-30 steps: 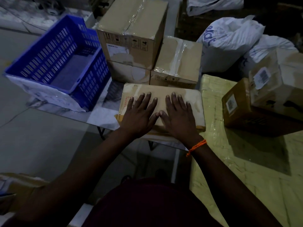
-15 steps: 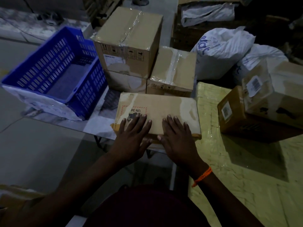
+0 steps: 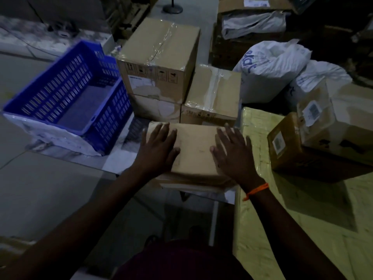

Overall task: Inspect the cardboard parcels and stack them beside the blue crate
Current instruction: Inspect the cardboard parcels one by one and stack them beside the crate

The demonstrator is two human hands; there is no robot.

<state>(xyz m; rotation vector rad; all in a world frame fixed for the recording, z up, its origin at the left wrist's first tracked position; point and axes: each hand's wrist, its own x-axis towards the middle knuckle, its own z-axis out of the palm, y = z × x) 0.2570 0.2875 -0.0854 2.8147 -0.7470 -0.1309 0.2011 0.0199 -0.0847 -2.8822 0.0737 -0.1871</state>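
Note:
A flat cardboard parcel (image 3: 194, 150) lies on the white table in front of me, right of the blue crate (image 3: 66, 98). My left hand (image 3: 158, 147) lies flat on the parcel's left part, fingers straight. My right hand (image 3: 232, 152) lies flat on its right part, an orange band at the wrist. Behind the parcel a tall taped box (image 3: 159, 57) sits on a lower box (image 3: 155, 109), with another taped box (image 3: 214, 93) to their right.
A yellow wrapped surface (image 3: 302, 219) to the right bears a brown box (image 3: 290, 150) and a labelled box (image 3: 339, 122) leaning on it. White sacks (image 3: 270, 65) lie behind. Grey floor (image 3: 40, 188) spreads to the left. A dark stand base (image 3: 172, 8) is at the far back.
Both hands have slid apart from the parcel's near middle to its left and right parts. The parcel has turned, and its top now shows no red label.

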